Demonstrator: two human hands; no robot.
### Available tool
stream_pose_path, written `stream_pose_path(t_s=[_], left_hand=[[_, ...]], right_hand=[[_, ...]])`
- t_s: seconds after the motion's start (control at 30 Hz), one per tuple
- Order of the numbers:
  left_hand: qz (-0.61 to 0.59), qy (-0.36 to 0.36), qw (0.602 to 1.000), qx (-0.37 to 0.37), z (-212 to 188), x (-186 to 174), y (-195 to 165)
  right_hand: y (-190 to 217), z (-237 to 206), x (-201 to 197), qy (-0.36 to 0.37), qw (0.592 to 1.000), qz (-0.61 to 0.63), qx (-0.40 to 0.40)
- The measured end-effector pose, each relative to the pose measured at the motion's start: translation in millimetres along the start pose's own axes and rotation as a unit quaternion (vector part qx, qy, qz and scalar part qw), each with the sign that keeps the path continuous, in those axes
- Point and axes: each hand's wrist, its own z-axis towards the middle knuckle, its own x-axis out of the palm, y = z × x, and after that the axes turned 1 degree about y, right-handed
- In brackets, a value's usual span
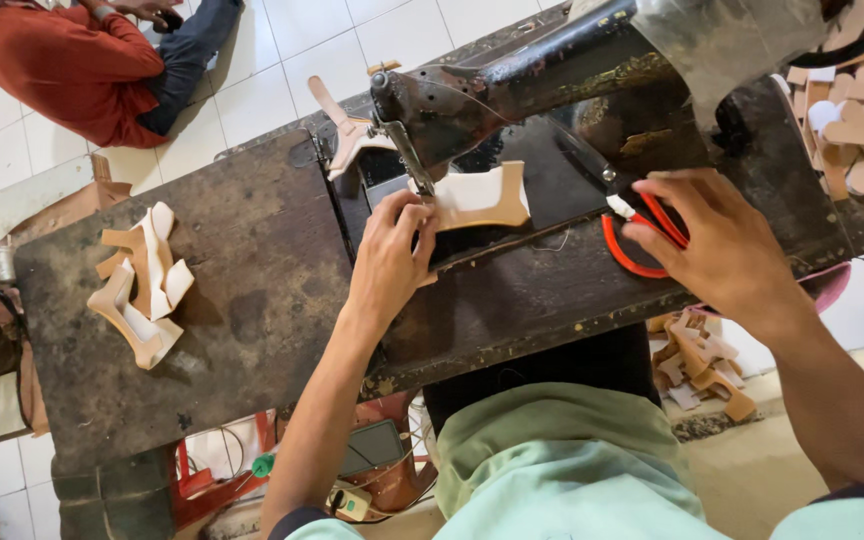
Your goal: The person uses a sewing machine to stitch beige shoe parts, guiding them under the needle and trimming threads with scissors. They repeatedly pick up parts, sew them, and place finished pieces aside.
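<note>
My left hand [392, 255] pinches a tan, shaped leather piece [482, 195] that lies on the bed of a black sewing machine [552, 75], right beside the needle [414, 160]. My right hand [727, 245] is closed on the red handles of a pair of scissors [632, 250] resting on the machine bed to the right. The scissors' blades are hidden under my fingers.
A pile of cut tan and white leather pieces [142, 285] lies on the worn dark wooden table [252, 300] at the left. More strips [857, 120] are heaped at the top right, others [702, 365] lie on the floor. A person in a red shirt [72, 60] sits on the tiled floor.
</note>
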Motion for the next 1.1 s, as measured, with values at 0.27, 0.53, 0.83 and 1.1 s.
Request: stream_pose_path(t_s=[0.27,0.53,0.83,1.1], left_hand=[[0.022,0.045,0.998,-0.036,11,-1,24],[0.119,-0.052,0.991,0.038,81,29,99],[0.144,-0.087,0.985,0.049,80,41,109],[0.105,-0.197,0.973,-0.062,82,-13,71]], right_hand=[[-8,15,2,0.059,0.991,0.112,0.035],[61,95,2,0.266,0.959,-0.100,0.003],[66,124,16,0.298,0.947,-0.112,-0.044],[32,87,10,0.180,0.981,-0.070,-0.016]])
